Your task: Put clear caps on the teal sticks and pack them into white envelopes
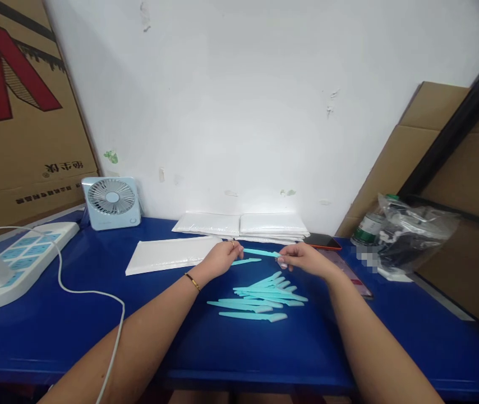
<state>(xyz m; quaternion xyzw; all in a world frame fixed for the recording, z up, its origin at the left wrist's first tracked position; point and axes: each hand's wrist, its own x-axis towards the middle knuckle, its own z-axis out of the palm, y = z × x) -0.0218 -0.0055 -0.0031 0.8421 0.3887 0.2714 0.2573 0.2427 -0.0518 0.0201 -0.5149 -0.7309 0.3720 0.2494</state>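
A turquoise eyebrow razor (260, 253) is stretched level between my two hands. My left hand (224, 257) pinches its handle end, while the fingers of my right hand (300, 259) close on the other end, by the blade. Just below it, a second turquoise razor (247, 261) sticks out beside my left fingers; whether that hand holds it or it lies on the table, I cannot tell. Nearer to me, several more razors lie in a loose, fanned pile (271, 289). One razor (252, 317) lies apart at the front of that pile.
White padded envelopes lie behind my hands: one (167, 253) at left and stacks (271, 223) by the wall. A phone (322, 242) is at right, near a bagged item (408, 235). A fan (112, 203), power strip (33, 258) and white cable (60, 269) occupy the left side.
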